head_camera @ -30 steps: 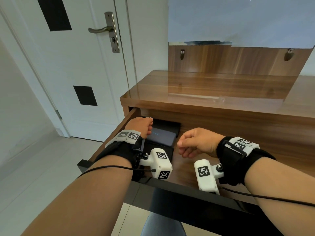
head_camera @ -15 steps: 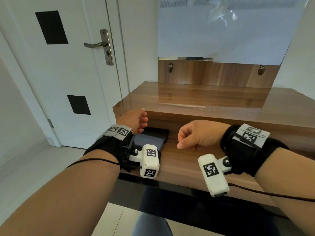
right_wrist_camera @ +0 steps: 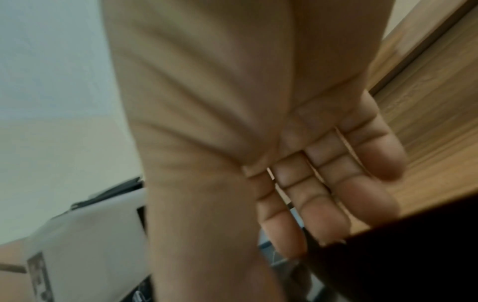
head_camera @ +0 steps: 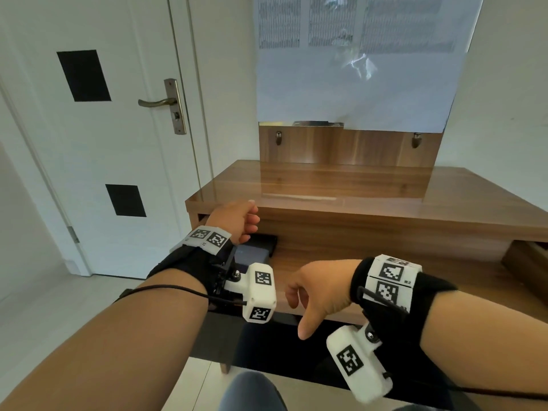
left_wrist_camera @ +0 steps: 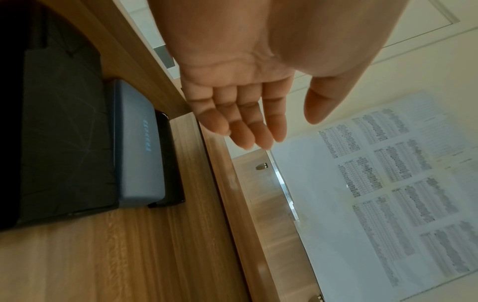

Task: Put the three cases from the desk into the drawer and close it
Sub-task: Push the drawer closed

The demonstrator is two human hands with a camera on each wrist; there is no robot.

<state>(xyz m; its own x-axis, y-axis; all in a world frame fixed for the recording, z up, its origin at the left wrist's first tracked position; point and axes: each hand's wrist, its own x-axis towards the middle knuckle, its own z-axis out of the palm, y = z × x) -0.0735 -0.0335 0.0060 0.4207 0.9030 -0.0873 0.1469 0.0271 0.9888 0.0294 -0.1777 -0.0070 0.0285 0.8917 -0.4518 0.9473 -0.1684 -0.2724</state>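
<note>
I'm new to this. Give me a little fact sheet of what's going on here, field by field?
Drawer: open, under the desk top
Cases: three, side by side in the drawer's left part
Left hand: empty, fingers relaxed, above the cases
Right hand: empty, fingers relaxed, over the drawer's front edge
Left to do: close the drawer

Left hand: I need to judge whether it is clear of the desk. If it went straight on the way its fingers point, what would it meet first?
Probably the front edge of the desk top: the left hand, open, points just over it; depth unclear.
</note>
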